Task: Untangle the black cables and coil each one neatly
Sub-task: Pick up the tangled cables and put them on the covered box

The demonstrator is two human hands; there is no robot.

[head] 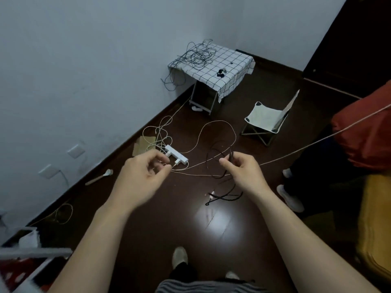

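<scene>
Checked-cloth table (230,66) is standing in the far corner, carrying tangled black cables (196,56). Right hand (241,168) is pinching one black cable (231,157), loops hanging floorward. Left hand (143,172) is curling loosely; any hold cannot be determined.

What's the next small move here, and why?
Probably bring the left hand across to take the black cable just below the right hand. The right hand pinches it near the top and the rest hangs in loose, tangled loops. The left hand looks free, though blur makes that uncertain.
</scene>
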